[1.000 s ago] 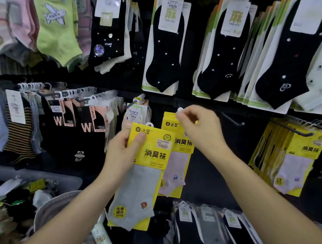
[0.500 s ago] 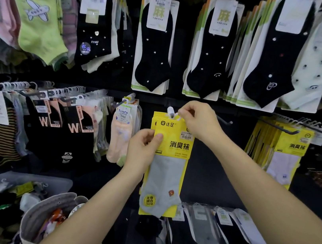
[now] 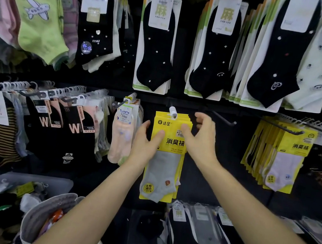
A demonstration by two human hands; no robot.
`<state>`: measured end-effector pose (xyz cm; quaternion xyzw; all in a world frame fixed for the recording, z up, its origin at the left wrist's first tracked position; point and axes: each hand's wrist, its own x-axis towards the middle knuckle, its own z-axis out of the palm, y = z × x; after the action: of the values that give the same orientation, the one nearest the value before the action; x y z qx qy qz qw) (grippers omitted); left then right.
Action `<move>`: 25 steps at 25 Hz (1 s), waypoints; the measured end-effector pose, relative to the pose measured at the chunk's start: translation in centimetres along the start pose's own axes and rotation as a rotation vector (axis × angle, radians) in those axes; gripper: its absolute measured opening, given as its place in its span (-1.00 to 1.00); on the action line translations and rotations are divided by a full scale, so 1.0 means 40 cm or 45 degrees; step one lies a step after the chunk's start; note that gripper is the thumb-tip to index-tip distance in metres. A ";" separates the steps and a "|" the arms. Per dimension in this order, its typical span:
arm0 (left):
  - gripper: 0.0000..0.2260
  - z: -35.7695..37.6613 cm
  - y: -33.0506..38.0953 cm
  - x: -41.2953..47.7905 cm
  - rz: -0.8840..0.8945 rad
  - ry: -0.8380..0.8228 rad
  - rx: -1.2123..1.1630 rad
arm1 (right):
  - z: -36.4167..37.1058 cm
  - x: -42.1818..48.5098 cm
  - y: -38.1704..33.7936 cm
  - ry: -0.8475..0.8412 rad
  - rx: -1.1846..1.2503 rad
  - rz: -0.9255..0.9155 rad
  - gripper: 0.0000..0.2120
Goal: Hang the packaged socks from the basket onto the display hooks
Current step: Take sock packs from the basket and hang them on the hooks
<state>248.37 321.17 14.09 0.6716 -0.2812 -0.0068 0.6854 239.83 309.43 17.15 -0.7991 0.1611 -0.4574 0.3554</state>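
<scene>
A yellow sock package (image 3: 170,144) with a grey sock hangs by its white tab on a display hook (image 3: 172,112), in front of several like packs. My left hand (image 3: 145,142) pinches the package's left edge, thumb on the front. My right hand (image 3: 202,140) is at the package's right edge with its fingers spread and loose; only the thumb touches the front. A grey fabric basket (image 3: 37,216) with more packaged socks stands at the lower left, below my left forearm.
Black sock cards (image 3: 157,44) hang in the row above. Pink socks (image 3: 121,136) hang just left of the hook; an empty hook (image 3: 224,118) and more yellow packs (image 3: 282,156) are to the right. Clear-wrapped socks (image 3: 186,238) lie below.
The grey-sock package went from my left hand's hold up onto the hook. My right hand released the hanger tab and dropped to the package's right edge, fingers spread.
</scene>
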 end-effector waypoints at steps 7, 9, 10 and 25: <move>-0.65 0.044 -0.005 0.007 0.172 -0.093 -0.133 | 0.056 -0.040 0.038 -0.375 0.417 0.256 -0.59; -0.68 0.037 -0.012 0.017 0.185 -0.120 -0.140 | 0.057 -0.042 0.045 -0.411 0.406 0.246 -0.56; -0.71 0.033 -0.016 0.018 0.194 -0.137 -0.147 | 0.055 -0.048 0.050 -0.432 0.390 0.235 -0.54; -0.35 -0.019 -0.481 -0.600 -0.666 -0.412 0.374 | -0.135 -0.727 0.487 -0.936 -0.099 0.833 -0.55</move>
<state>235.58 329.26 -12.69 0.8028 -0.2026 -0.2484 0.5028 221.21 310.56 -12.93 -0.8278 0.2845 -0.0032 0.4836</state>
